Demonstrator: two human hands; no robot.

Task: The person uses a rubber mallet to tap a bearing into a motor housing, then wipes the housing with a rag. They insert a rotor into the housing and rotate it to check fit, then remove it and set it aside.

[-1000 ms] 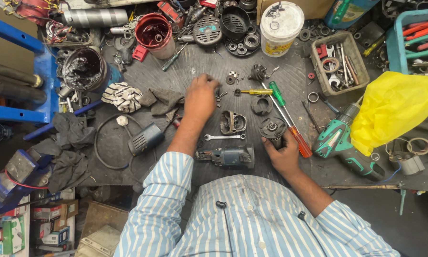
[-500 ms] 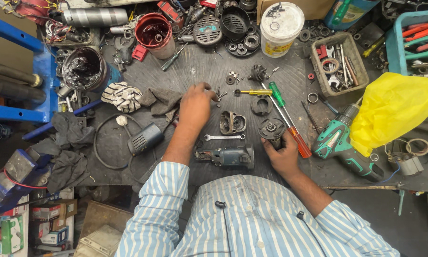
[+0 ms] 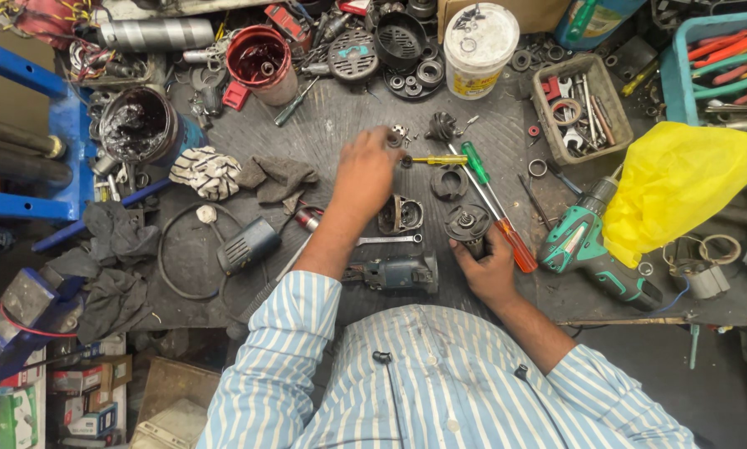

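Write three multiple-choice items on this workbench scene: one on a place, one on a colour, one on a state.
1. Where does the yellow plastic bag lie?
A. right of the cordless drill
B. on the striped rag
C. in the blue vice

2. What colour are the handles of the long screwdriver?
A. blue and white
B. green and red
C. all black

3. What is the right hand doing?
A. resting flat and empty
B. gripping a round metal part
C. holding the spanner

Key: 1 A, the bag sits beside the drill; 2 B, green top, red lower handle; 3 B, fingers wrap the part.
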